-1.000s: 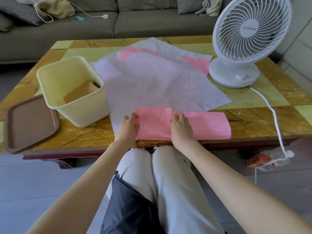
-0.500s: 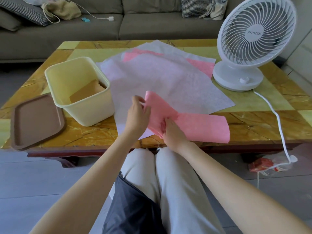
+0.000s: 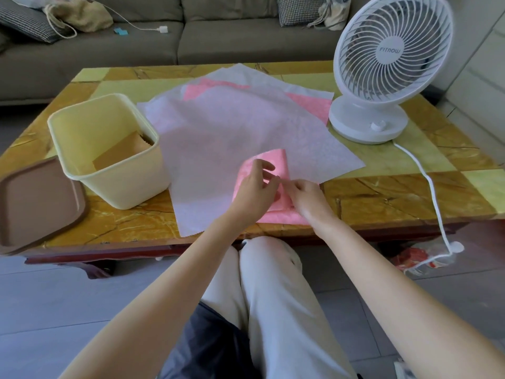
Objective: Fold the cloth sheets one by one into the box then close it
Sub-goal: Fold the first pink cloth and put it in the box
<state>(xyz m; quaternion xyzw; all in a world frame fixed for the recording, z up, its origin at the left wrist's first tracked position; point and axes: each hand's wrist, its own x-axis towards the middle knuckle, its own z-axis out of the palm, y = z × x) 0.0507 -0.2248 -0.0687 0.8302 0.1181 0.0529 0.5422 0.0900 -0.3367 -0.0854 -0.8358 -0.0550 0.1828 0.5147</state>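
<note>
At the near table [image 3: 382, 198] edge, the left hand [image 3: 255, 187] and right hand [image 3: 306, 196] are pinching the pink cloth [image 3: 276, 160]. A moment ago it was a long strip; now it is lying folded short. Farther left, the yellow box [image 3: 131, 187] is holding one brown cloth [image 3: 123, 155], with its brown lid [image 3: 35, 203] lying beside it.

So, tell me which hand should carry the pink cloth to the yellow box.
Left, probably. Both hands are on the pink cloth, but the left hand is nearer the yellow box; the right hand would cross it.
</note>
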